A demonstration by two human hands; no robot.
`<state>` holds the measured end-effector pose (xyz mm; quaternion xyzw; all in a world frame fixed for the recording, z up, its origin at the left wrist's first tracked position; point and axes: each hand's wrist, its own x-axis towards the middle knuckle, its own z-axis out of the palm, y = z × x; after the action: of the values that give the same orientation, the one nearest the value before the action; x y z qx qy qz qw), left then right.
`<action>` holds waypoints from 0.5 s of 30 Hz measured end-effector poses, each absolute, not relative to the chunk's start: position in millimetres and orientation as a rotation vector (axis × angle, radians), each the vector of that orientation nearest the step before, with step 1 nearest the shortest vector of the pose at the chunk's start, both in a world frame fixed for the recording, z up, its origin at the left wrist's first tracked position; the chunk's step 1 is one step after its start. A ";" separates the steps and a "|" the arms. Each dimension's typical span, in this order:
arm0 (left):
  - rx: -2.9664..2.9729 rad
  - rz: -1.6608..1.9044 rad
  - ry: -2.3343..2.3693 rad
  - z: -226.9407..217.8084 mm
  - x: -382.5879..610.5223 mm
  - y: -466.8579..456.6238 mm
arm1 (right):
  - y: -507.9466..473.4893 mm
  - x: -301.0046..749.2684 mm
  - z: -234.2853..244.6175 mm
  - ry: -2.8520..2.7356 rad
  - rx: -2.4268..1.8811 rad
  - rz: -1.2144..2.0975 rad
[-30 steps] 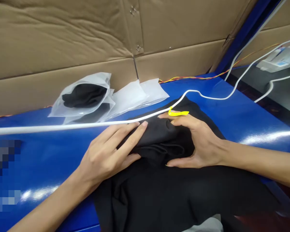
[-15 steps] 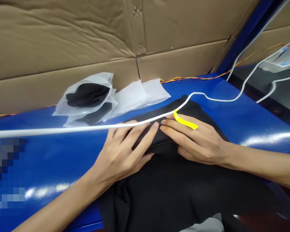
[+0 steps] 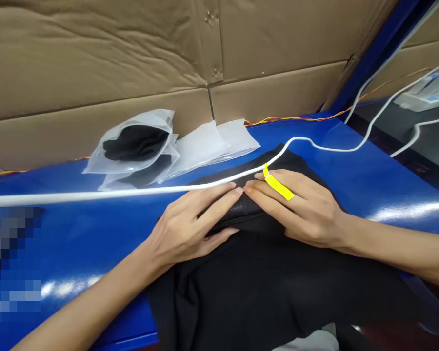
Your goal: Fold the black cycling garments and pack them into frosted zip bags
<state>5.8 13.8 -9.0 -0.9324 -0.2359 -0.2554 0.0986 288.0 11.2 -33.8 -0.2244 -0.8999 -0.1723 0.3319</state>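
A black garment (image 3: 249, 282) lies over the blue table, its seamed band (image 3: 237, 210) running between my two hands. My left hand (image 3: 190, 219) grips this band from the left, index fingertip on the upper side and thumb along the lower edge. From the right, my right hand (image 3: 303, 207) holds the same band, fingertips pressed on the cloth and nearly meeting the left index finger; its thumb is hidden. A small patch of dotted or mesh texture shows between the fingers. A white cable (image 3: 149, 191) with a yellow tag (image 3: 280, 187) passes in front of the hands.
Translucent bags (image 3: 131, 117) holding black cloth sit at the back of the blue table (image 3: 95, 234), beside flat white bags (image 3: 205, 144). Cardboard (image 3: 113, 48) lines the back. Twisted thin wires (image 3: 289, 118) run along its foot. A blue post (image 3: 369, 53) rises at right.
My left fingers have drawn closer together, and its index has moved slightly toward the right hand. The textured patch on the band shows more. The right hand has shifted slightly.
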 end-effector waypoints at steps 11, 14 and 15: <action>-2.909 -0.395 -1.480 -26.8 -37.4 60.1 | 33.1 306.9 -41.6 -2.270 -0.578 -0.498; -2.906 -0.343 -1.487 -28.8 -35.1 59.8 | 31.1 304.8 -37.2 -2.307 -0.494 -0.474; -2.906 -0.344 -1.481 -28.7 -34.4 59.5 | 29.2 303.6 -35.0 -2.327 -0.461 -0.462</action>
<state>-34.4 59.5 -28.7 -0.8839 -0.4505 -0.1048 -0.0690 303.6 29.2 -35.0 -0.1785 -0.9003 -0.1787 0.3544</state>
